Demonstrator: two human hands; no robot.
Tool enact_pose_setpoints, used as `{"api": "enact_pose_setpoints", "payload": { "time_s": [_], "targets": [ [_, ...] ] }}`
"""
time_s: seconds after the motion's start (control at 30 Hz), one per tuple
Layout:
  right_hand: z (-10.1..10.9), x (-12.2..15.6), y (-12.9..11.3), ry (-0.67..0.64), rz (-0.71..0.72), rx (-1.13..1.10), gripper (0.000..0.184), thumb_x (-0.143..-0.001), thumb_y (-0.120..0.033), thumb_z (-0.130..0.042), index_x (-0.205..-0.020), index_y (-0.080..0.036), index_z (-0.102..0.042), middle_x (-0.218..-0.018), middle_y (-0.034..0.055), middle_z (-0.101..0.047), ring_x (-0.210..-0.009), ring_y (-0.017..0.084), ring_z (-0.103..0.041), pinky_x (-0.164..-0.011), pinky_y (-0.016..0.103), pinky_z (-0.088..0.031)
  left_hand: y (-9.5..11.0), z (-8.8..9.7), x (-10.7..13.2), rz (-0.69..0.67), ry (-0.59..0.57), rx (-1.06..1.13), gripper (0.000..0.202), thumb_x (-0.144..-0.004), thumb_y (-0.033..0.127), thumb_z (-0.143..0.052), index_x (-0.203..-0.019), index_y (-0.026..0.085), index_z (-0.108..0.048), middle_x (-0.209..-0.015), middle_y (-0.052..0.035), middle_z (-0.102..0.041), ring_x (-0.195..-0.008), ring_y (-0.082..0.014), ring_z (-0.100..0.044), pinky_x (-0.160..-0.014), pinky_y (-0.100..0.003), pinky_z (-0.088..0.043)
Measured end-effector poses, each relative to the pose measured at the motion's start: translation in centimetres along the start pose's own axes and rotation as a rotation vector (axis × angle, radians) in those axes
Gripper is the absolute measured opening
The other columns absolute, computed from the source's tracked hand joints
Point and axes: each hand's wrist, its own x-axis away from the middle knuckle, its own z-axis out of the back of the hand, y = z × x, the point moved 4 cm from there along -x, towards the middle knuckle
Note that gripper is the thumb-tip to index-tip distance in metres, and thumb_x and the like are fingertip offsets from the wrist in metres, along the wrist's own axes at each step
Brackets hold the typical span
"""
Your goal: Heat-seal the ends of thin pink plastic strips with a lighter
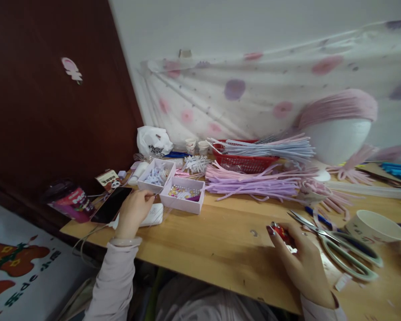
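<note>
My left hand [135, 211] is above a white power bank [153, 215]. Its fingertips are pinched together beside a small white box of beads [183, 200], and what they hold, if anything, is too fine to make out. Directly behind is a second white box [156, 176] with pale pieces in it. Over the right part of the table, my right hand [299, 256] is closed round a red lighter [281, 233], whose metal top shows past the thumb. Scissors [341, 249] with pale green handles lie just right of that hand, blades pointing away.
Bundles of purple pipe cleaners [254, 185] lie before a red basket [243, 162]. At the right are a paper bowl [376, 227] and a white head form [341, 133]. A phone [112, 205] and a purple cup [71, 203] occupy the left edge.
</note>
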Motion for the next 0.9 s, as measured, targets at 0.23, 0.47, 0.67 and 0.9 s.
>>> {"api": "enact_pose_setpoints", "payload": {
  "time_s": [0.23,0.47,0.67,0.9],
  "targets": [
    [0.0,-0.2,-0.6,0.004,0.025,0.021,0.029,-0.083,-0.046,-0.052,-0.078,-0.019,-0.059,-0.062,0.0023,-0.057,-0.055,0.016,-0.052,-0.049,0.026,-0.039,0.3,-0.9,-0.5,-0.019,0.001,0.008,0.026,-0.082,0.025,-0.046,-0.089,0.017,-0.07,-0.095,-0.0079,-0.072,-0.088,-0.0221,-0.065,-0.068,-0.026,-0.041],
    [0.2,-0.1,-0.7,0.029,0.054,-0.001,0.024,-0.084,-0.041,-0.052,-0.078,-0.019,-0.057,-0.062,0.0012,-0.055,-0.055,0.015,-0.05,-0.051,0.025,-0.039,0.1,3.5,2.7,0.056,0.31,0.046,0.025,-0.084,0.031,-0.043,-0.092,0.021,-0.064,-0.085,-0.0064,-0.071,-0.076,-0.0246,-0.065,-0.06,-0.03,-0.041],
    [0.0,0.4,-1.0,0.029,0.105,-0.079,0.018,-0.08,-0.035,-0.061,-0.075,-0.02,-0.053,-0.057,-0.0031,-0.046,-0.05,0.012,-0.044,-0.048,0.024,-0.035,5.4,4.9,8.0,-0.246,0.417,0.365,0.016,-0.08,0.03,-0.052,-0.088,0.026,-0.064,-0.077,0.0025,-0.07,-0.065,-0.016,-0.064,-0.058,-0.025,-0.043],
    [-0.3,1.2,-0.6,0.074,0.123,-0.271,0.019,-0.087,-0.026,-0.053,-0.104,-0.018,-0.057,-0.057,-0.0041,-0.046,-0.046,0.011,-0.042,-0.046,0.024,-0.034,15.0,-1.1,10.2,-0.658,0.162,0.499,0.017,-0.085,0.016,-0.044,-0.081,0.021,-0.061,-0.075,0.0002,-0.069,-0.067,-0.0149,-0.065,-0.058,-0.024,-0.045]
  ]
}}
